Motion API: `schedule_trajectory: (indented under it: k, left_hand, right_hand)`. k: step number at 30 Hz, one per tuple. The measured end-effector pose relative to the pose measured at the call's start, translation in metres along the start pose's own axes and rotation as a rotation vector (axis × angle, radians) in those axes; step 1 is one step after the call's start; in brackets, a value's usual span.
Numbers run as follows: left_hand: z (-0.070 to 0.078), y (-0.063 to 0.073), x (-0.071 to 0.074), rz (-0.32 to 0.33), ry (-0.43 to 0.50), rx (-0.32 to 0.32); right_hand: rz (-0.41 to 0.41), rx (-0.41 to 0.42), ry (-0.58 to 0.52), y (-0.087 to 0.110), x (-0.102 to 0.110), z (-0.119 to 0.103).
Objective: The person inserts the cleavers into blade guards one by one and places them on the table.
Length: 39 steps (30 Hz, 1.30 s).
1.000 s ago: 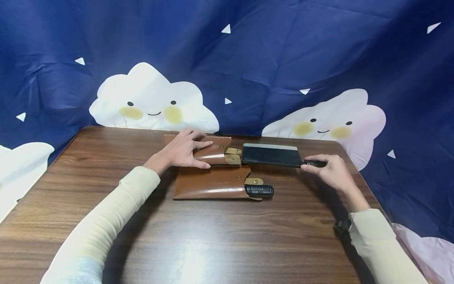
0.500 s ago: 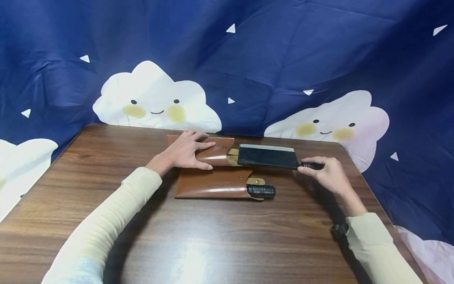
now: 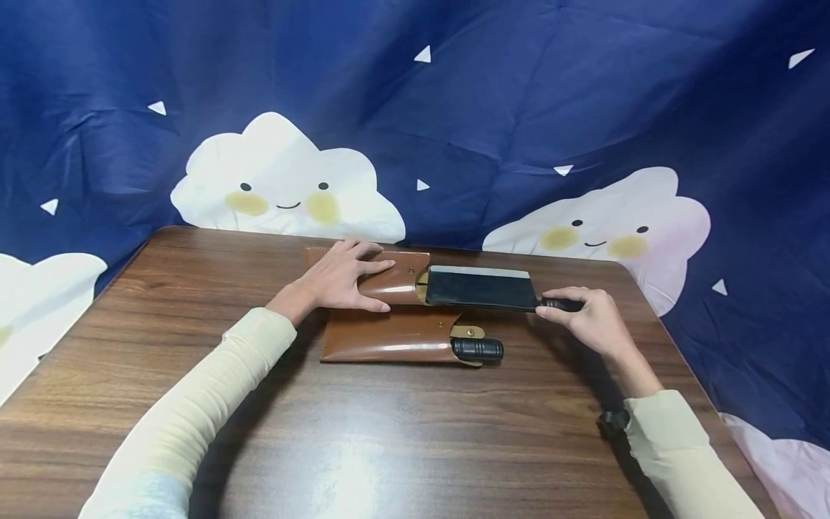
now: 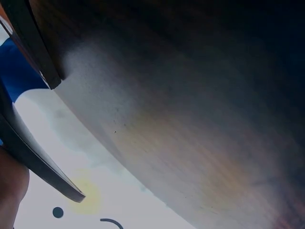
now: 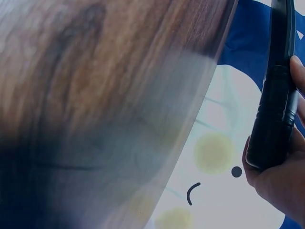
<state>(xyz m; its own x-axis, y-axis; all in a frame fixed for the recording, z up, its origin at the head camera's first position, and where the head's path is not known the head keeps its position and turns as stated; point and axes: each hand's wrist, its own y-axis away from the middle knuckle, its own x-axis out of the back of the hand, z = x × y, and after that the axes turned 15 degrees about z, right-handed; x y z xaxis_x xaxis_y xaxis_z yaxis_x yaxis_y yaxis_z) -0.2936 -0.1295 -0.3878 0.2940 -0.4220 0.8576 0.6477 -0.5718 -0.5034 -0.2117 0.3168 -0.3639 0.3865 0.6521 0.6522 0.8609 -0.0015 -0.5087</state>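
My right hand (image 3: 599, 317) grips a cleaver (image 3: 480, 290) by its black handle (image 5: 274, 117). The broad dark blade has a pale edge facing the back of the table, and its front end is right at the mouth of the far brown sheath (image 3: 405, 288). Spread over that sheath, my left hand (image 3: 340, 277) rests with thumb and fingers extended. Just in front lies a second brown sheath (image 3: 389, 339), with a black knife handle (image 3: 478, 349) sticking out of its right end beside a tan snap strap (image 3: 468, 331).
Both sheaths lie near the back of a wooden table (image 3: 415, 440). Behind the table hangs a blue curtain (image 3: 454, 108) with smiling white clouds. In the left wrist view, dark strips (image 4: 38, 164) cross the left side.
My right hand has moved left with the cleaver, bringing its blade from just right of the far sheath to its mouth. My left hand stays on that sheath.
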Motion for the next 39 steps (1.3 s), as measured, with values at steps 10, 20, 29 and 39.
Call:
schedule_trajectory:
  k: [10, 20, 29, 39]
  left_hand:
    - [-0.002, 0.001, 0.0, 0.006, 0.007, 0.008]
    - [0.001, -0.001, -0.002, -0.006, 0.011, 0.005]
    - [0.001, -0.006, 0.0, 0.01, 0.011, -0.022]
    - [0.003, -0.008, 0.0, 0.025, 0.005, -0.044]
  right_hand:
    - [-0.009, -0.029, -0.01, 0.0, -0.005, 0.0]
    - [-0.001, -0.012, -0.014, -0.004, -0.014, -0.006]
    - [0.001, 0.001, -0.006, -0.006, -0.018, -0.014]
    - [0.0, 0.036, -0.019, -0.009, -0.028, -0.019]
